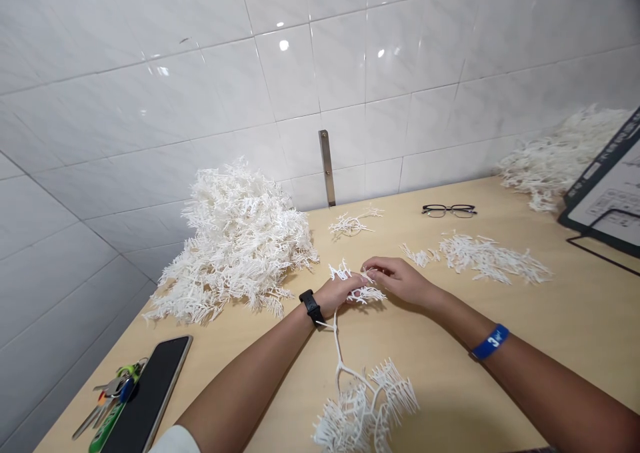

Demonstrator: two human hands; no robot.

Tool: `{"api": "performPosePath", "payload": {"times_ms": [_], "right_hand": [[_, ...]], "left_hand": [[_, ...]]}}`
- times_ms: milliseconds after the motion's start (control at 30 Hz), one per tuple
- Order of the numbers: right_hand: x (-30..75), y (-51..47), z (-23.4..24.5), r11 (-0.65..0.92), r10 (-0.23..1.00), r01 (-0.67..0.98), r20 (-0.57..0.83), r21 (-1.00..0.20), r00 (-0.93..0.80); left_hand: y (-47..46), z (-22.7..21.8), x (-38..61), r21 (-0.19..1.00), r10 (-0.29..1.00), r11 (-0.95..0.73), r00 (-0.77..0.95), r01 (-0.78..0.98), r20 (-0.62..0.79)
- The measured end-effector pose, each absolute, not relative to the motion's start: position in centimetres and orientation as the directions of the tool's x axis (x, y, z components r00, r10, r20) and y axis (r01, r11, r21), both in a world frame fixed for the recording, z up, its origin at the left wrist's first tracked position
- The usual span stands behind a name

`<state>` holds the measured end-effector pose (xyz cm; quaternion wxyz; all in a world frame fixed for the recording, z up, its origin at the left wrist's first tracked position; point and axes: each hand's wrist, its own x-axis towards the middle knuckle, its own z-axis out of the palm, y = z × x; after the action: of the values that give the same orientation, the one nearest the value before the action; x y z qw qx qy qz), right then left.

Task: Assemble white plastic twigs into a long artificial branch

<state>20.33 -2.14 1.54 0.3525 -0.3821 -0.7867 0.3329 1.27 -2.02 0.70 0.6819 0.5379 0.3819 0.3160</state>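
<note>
My left hand (pixel 337 293), with a black watch on its wrist, is closed around the top of a white plastic branched sprue (pixel 363 399) that trails toward me across the wooden table (pixel 575 319). My right hand (pixel 400 279), a blue wristband on its forearm, pinches the small white pieces at the sprue's top end (pixel 367 295). The two hands meet over the middle of the table.
A large heap of white sprues (pixel 235 246) lies at the left against the tiled wall. A smaller scatter of white pieces (pixel 480 256), a lone sprue (pixel 353 223), glasses (pixel 449 209), another white pile (pixel 555 156), a black-framed board (pixel 607 186), a phone (pixel 150 393) and keys (pixel 113 393) lie around.
</note>
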Motion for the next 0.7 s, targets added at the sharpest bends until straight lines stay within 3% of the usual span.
{"api": "performPosePath", "payload": {"times_ms": [200, 367, 567, 633, 700], "right_hand": [[19.8, -2.1, 1.1, 0.441, 0.885, 0.454, 0.29, -0.774, -0.366], [21.4, -0.4, 0.2, 0.248, 0.957, 0.544, 0.292, -0.802, -0.007], [22.6, -0.1, 0.9, 0.079, 0.98, 0.829, 0.194, -0.553, 0.037], [22.1, -0.7, 1.4, 0.116, 0.979, 0.8, 0.204, -0.589, 0.009], [21.5, -1.3, 1.7, 0.234, 0.968, 0.654, 0.237, -0.719, -0.086]], "left_hand": [[-2.6, 1.7, 1.3, 0.987, 0.842, -0.018, 0.535, 0.161, -0.072], [-3.1, 1.2, 1.4, 0.968, 0.738, 0.014, 0.651, 0.25, -0.178], [-2.6, 0.7, 1.4, 0.99, 0.831, 0.108, 0.539, 0.088, -0.138], [-2.3, 0.6, 1.4, 0.98, 0.834, 0.196, 0.522, 0.018, -0.177], [-2.1, 0.5, 1.4, 0.955, 0.812, 0.293, 0.539, -0.044, -0.224]]}}
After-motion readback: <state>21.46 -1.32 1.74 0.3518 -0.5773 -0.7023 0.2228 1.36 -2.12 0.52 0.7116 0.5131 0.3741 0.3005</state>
